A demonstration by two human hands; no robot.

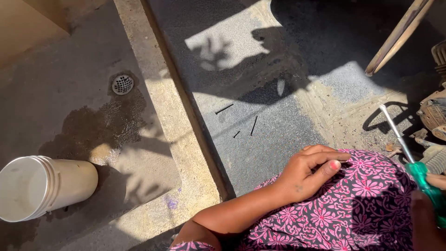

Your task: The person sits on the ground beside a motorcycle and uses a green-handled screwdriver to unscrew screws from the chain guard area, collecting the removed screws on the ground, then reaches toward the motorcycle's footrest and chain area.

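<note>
The green-handled screwdriver was gripped in the right hand, right of the pink floral knee, tip raised toward the engine parts. The left hand rested loosely curled on the knee, holding nothing. Three dark screws lay loose on the floor beyond the knee; a knock could probably roll them toward the floor drain.

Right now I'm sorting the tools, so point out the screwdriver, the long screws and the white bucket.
screwdriver (420, 173), head view, green handle.
long screws (253, 125), head view, shaft of one on the ground.
white bucket (69, 181), head view, its side.
</note>
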